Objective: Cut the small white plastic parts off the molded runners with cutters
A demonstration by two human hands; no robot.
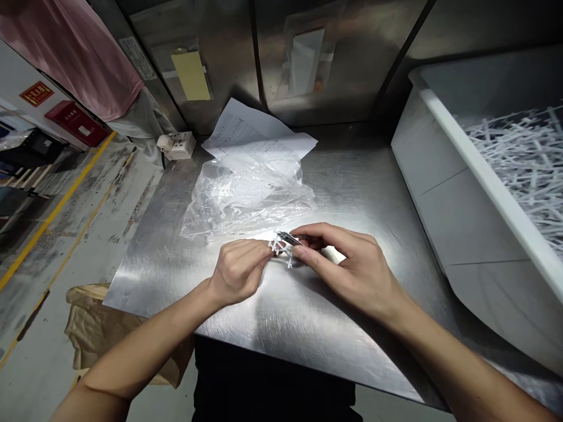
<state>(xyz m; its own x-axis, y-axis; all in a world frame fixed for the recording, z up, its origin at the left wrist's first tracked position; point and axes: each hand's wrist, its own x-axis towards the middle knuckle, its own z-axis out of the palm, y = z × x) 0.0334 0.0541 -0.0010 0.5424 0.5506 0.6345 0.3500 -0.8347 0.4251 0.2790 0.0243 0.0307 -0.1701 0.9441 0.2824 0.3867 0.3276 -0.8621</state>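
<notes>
My left hand [240, 268] pinches a small white plastic part [280, 249] with several short prongs, just above the steel table [308, 328]. My right hand [347, 266] grips a small metal tool [290, 238], its tip against the same part. The two hands meet at the middle of the table. Right behind them lies a crumpled clear plastic bag [246, 196] with more small white pieces inside.
A printed paper sheet [255, 132] lies behind the bag. A large white bin [444, 176] full of white plastic sticks [523, 158] stands at the right. A power socket block [178, 145] sits at the table's back left. A brown paper sack [97, 328] lies on the floor, left.
</notes>
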